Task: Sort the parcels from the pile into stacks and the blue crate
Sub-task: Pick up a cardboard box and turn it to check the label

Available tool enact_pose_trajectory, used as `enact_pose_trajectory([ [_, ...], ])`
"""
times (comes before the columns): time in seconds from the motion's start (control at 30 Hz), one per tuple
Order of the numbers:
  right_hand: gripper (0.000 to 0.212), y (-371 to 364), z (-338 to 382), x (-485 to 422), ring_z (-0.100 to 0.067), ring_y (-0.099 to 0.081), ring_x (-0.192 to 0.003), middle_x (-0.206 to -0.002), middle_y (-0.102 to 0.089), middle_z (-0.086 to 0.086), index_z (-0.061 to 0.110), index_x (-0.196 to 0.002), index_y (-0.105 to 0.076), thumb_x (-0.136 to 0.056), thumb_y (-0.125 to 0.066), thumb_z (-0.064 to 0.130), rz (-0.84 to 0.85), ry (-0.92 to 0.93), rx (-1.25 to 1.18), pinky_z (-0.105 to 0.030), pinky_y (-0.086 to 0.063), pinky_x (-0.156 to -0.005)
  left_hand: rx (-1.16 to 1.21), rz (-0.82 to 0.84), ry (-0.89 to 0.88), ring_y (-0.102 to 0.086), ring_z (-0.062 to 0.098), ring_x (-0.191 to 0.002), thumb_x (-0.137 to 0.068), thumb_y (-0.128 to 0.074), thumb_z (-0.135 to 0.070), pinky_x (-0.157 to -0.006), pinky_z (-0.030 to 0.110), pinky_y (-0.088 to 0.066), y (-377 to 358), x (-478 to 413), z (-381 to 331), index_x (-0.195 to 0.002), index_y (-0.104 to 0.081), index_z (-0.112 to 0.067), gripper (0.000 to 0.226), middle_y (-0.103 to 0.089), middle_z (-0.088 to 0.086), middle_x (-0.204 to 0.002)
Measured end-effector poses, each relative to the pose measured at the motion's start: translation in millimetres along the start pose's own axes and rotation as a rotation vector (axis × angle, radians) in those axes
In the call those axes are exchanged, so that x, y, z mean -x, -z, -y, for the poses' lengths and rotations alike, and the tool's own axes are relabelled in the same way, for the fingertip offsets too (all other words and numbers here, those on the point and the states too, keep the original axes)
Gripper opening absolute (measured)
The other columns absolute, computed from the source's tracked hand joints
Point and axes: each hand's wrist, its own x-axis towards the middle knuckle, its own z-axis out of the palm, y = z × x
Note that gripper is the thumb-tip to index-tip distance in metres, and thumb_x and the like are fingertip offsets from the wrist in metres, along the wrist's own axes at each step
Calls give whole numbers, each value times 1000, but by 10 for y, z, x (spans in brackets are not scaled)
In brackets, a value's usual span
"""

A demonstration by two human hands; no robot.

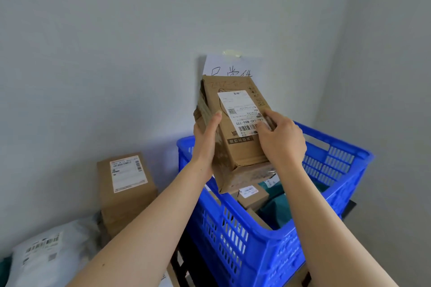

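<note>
Cardboard box [235,147] is held in the air over the blue crate [256,235], above its left-rear part and clear of the rim. It tilts with the top leaning away toward the wall, and its white label [242,109] faces the camera upside down.

Both hands are clamped on the box. Left hand [205,144] wraps the left taped edge, thumb up along the front face. Right hand [282,140] grips the right edge, fingers lying over the barcode corner of the label. The hands are apart, with the box between them.

The box's bottom edge hangs just above the crate contents. These are a small labelled carton [253,196] directly below it and a teal bag [277,207] toward the crate's right side. The crate top is open, and its right and far rim are unobstructed.

Left of the crate stands a stack of brown boxes [126,193], close to the crate's left wall but with a gap. Further left of the crate and lower is a white poly mailer [46,254] with barcode labels.

Behind the crate a paper sign [231,65] is taped to the wall, its lower part hidden by the held box. Under the crate is a dark frame [184,261], only partly visible. Above the crate is bare wall.
</note>
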Motion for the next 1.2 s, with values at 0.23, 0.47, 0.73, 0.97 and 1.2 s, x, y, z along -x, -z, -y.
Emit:
enact_pose_trajectory([
  [0.23, 42, -127, -608, -720, -20, -53, -100, -125, -60, -1, 33, -134, -53, -93, -48, 26, 86, -30, 58, -28, -35, -68, 15, -2, 22, -59, 25, -113, -54, -67, -73, -99, 50, -46, -555, -658, 368, -139, -36, -31, 100, -61, 3, -126],
  [0.47, 44, -373, -1378, -1593, -19, -47, -88, -118, -58, -2, 30, -134, -47, -91, -49, 26, 344, -91, 82, -31, -36, -67, 3, -60, 237, -60, 28, -112, -24, -70, -87, -97, 48, -48, -1069, -1559, 1011, -143, -37, -33, 134, -62, 5, -126],
  [0.73, 49, -990, -1997, -2029, -20, -52, -90, -98, -50, 3, 21, -137, -44, -89, -54, 19, 676, -272, -7, -30, -44, -75, -69, -252, 514, -52, 30, -122, -21, -74, -85, -105, 52, -37, -894, -2213, 1900, -144, -35, -41, 136, -55, 4, -136],
  [0.97, 59, -1473, -2211, -2035, -23, -54, -109, -124, -54, -3, 18, -144, -34, -89, -56, 12, 957, -253, 35, -35, -48, -89, -147, -338, 530, -63, 23, -104, -77, -61, -61, -72, 34, -53, -810, -2139, 1944, -144, -37, -25, 80, -62, 6, -124],
  [1.2, 64, -1619, -2148, -2070, -22, -55, -109, -133, -53, -3, 21, -149, -31, -91, -54, 8, 1065, -232, -67, -34, -50, -88, -742, -561, 286, -54, 27, -118, -95, -55, -29, -88, 33, -47, -682, -2178, 1929, -150, -19, -11, 68, -43, 10, -143],
])
